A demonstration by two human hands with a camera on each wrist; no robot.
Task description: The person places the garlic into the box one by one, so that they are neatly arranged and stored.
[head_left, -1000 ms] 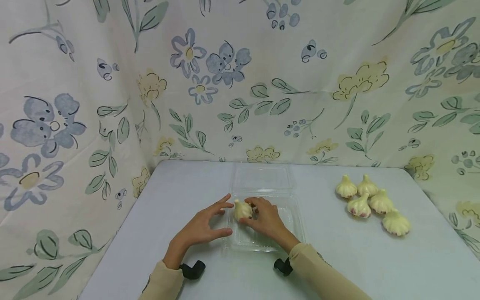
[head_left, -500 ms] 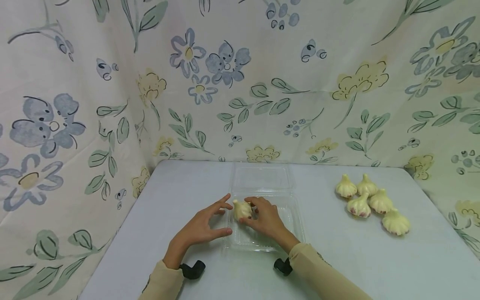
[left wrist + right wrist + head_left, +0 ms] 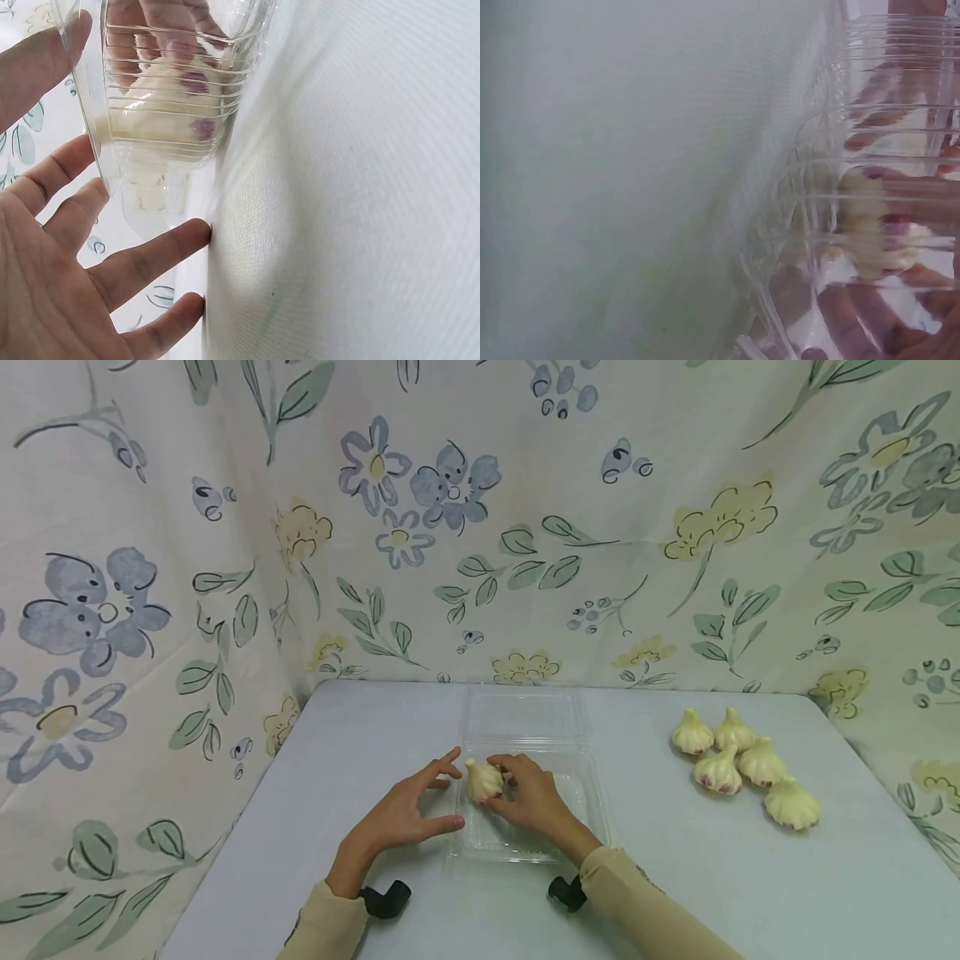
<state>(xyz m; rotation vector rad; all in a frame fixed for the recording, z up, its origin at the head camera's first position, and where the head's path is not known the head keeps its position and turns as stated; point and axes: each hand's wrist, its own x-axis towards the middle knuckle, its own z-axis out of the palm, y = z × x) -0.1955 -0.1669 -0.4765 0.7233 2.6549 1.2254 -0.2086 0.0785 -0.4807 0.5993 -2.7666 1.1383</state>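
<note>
A pale garlic bulb [image 3: 482,781] sits in the left part of a clear plastic clamshell container [image 3: 525,845], its stem pointing up and left. My right hand [image 3: 534,797] reaches into the container and holds the bulb from its right side between thumb and fingers. Beside the container's left wall is my left hand [image 3: 397,814], fingers spread and fairly straight, with some fingertips at the rim. In the left wrist view, the bulb [image 3: 161,112] with purple patches shows through the ribbed wall. The right wrist view shows the bulb [image 3: 866,217] blurred through the plastic.
The container's lid [image 3: 525,714] lies folded back behind its base. Several more garlic bulbs [image 3: 720,770] stand grouped on the right of the white table [image 3: 675,893]. A floral cloth [image 3: 525,602] hangs behind and on the sides.
My right thumb has shifted slightly along the bulb. The bulb and left hand stay nearly in place.
</note>
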